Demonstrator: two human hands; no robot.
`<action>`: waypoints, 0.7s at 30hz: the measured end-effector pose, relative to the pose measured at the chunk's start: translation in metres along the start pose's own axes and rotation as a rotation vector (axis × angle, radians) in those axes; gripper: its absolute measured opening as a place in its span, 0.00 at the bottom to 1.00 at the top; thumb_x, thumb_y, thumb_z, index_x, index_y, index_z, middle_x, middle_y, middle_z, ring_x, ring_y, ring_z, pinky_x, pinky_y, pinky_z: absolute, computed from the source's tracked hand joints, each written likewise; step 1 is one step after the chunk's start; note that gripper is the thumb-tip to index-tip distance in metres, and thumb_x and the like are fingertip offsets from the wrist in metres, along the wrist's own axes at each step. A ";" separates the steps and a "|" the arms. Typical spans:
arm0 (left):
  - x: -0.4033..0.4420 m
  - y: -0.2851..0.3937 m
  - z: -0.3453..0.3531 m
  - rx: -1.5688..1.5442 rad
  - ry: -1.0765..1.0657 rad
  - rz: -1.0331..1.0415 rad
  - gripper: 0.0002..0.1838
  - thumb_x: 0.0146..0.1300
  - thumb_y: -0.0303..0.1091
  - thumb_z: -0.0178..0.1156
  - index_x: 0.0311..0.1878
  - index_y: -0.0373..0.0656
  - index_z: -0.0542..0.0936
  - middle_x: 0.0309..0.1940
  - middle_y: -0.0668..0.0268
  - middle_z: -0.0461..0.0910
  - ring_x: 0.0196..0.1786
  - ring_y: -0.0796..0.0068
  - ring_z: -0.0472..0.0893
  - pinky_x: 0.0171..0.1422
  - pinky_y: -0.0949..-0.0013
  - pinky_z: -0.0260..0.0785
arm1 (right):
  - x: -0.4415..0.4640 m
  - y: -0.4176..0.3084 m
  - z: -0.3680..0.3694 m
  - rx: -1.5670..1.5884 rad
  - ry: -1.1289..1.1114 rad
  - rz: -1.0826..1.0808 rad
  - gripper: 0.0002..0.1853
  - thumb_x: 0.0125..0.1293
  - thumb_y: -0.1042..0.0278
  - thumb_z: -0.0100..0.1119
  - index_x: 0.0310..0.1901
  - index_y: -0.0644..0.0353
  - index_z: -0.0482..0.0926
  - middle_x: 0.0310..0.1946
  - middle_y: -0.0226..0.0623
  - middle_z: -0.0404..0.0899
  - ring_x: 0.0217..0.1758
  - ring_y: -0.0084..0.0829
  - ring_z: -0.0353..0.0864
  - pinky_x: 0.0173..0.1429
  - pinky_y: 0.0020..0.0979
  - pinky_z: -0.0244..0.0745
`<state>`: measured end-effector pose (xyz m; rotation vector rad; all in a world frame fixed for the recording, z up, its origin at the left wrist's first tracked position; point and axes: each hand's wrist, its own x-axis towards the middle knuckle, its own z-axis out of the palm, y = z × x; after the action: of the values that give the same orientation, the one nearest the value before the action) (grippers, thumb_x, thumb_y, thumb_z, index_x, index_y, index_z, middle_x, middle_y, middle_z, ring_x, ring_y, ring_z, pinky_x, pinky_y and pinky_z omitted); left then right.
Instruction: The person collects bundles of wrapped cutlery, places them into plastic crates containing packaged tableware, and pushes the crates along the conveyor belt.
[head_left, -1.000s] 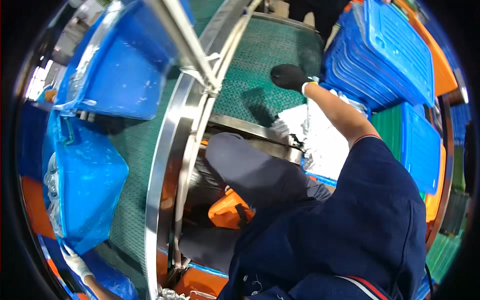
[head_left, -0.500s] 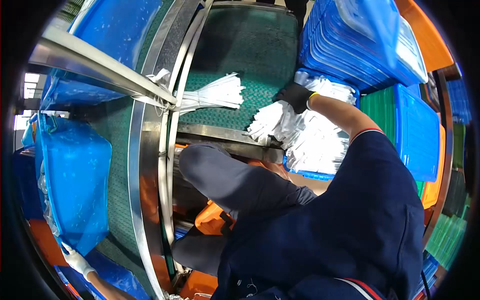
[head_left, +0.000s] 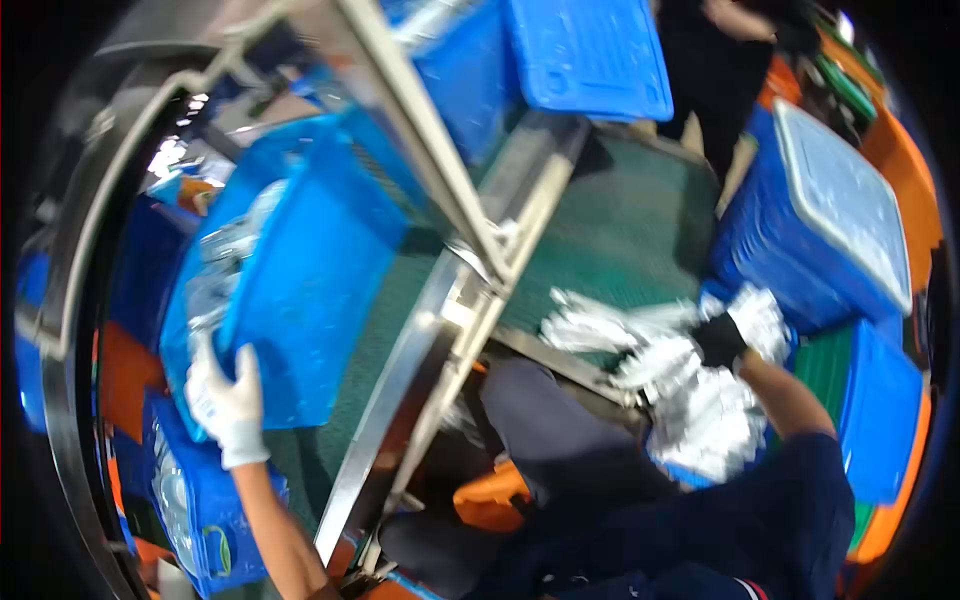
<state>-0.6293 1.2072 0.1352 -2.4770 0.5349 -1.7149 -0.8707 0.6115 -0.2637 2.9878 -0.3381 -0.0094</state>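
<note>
My left hand (head_left: 226,400), in a white glove, is at the near edge of a large light-blue bin (head_left: 310,330), fingers and thumb around its rim. Crumpled clear plastic (head_left: 222,255) shows along that bin's left side. My right hand (head_left: 718,340), in a black glove, is closed among bundles of white strips (head_left: 705,415) piled in a blue crate (head_left: 690,475); its fingertips are hidden. Another bundle of white strips (head_left: 610,322) lies on the green belt (head_left: 640,220), its narrow end close to my right hand.
A metal rail and post (head_left: 425,130) stand between the two belts. Stacked blue crates (head_left: 810,220) rise beyond my right hand, beside a blue lid (head_left: 885,410). A person in dark clothing (head_left: 700,75) stands at the far end. An orange bin (head_left: 490,497) is by my legs.
The view has swung left and blurred. My left hand has moved up along the light-blue bin's rim, and the bin stands tilted nearer. My right hand stays among the white strips.
</note>
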 end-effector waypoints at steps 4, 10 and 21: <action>0.028 -0.005 0.040 -0.020 0.091 0.005 0.36 0.56 0.55 0.68 0.62 0.37 0.79 0.56 0.51 0.82 0.62 0.51 0.78 0.67 0.52 0.66 | -0.023 0.016 -0.042 0.164 0.469 0.093 0.11 0.35 0.60 0.70 0.23 0.53 0.82 0.24 0.45 0.80 0.31 0.53 0.81 0.34 0.51 0.70; 0.027 -0.026 0.010 -0.366 0.065 0.066 0.38 0.53 0.49 0.72 0.67 0.43 0.75 0.61 0.50 0.76 0.66 0.49 0.72 0.75 0.49 0.59 | 0.002 -0.033 -0.218 0.435 0.925 0.058 0.24 0.50 0.51 0.75 0.44 0.58 0.81 0.38 0.50 0.82 0.44 0.51 0.82 0.48 0.45 0.73; -0.081 -0.218 -0.070 0.028 -0.147 -0.204 0.38 0.55 0.49 0.69 0.66 0.36 0.75 0.60 0.46 0.76 0.64 0.45 0.73 0.71 0.48 0.62 | 0.190 -0.168 -0.600 -0.012 1.157 0.078 0.20 0.51 0.57 0.64 0.48 0.49 0.84 0.40 0.47 0.86 0.46 0.51 0.86 0.50 0.50 0.80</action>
<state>-0.6673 1.4472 0.1461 -2.6911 0.2507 -1.5720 -0.6352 0.8112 0.3104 2.4103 -0.2733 1.5780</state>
